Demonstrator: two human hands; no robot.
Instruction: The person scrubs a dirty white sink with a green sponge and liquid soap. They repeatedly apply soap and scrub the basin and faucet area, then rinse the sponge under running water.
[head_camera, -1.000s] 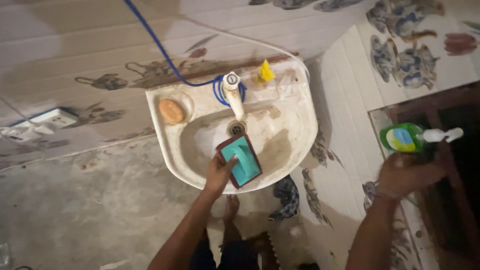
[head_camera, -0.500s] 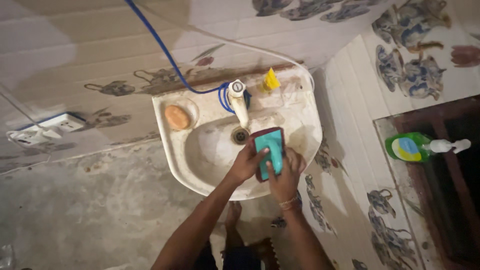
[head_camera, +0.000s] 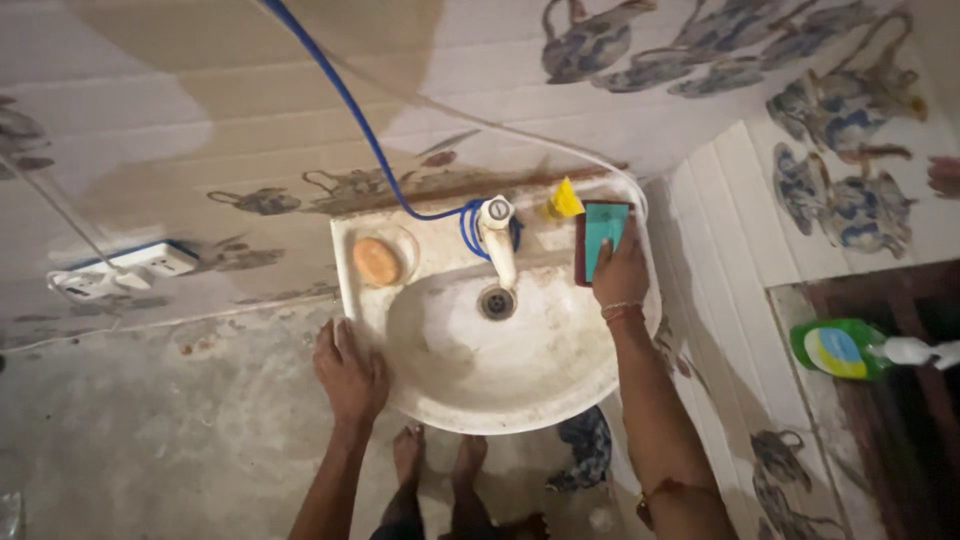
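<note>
At the back right corner of the basin (head_camera: 520, 400), the right hand (head_camera: 620, 275) lies flat on a teal-and-dark-red scrub sponge (head_camera: 601, 228), fingers stretched fwd over its lower half, pressing it to the rim rather than pinching it; thumb side can't be made out, so whether it wraps the edge can't tell. Sponge sits upright-ish along the rim, teal face up, dark red layer showing at its left edge, just beside a small yellow thing (head_camera: 565, 199) and near the white tap (head_camera: 498, 240). A thread or band circles the right wrist.

Left hand (head_camera: 348, 372) rests on the basin's front left rim, fingers spread narrow, palm down, holding nothing, only touching the edge.

Basin is white, oval, stained brownish w/ grime round the drain (head_camera: 497, 302) and along the rim. Orange soap bar (head_camera: 377, 261) lies in the dish recess at back left, well apart from both hands. Blue hose (head_camera: 350, 110) runs down the wall and loops round the tap base. Power strip (head_camera: 130, 268) lies on the ledge far left. Green spray bottle (head_camera: 850, 350) lies on a ledge far right, well apart from the sponge. Bare feet (head_camera: 440, 465) show below the basin.
</note>
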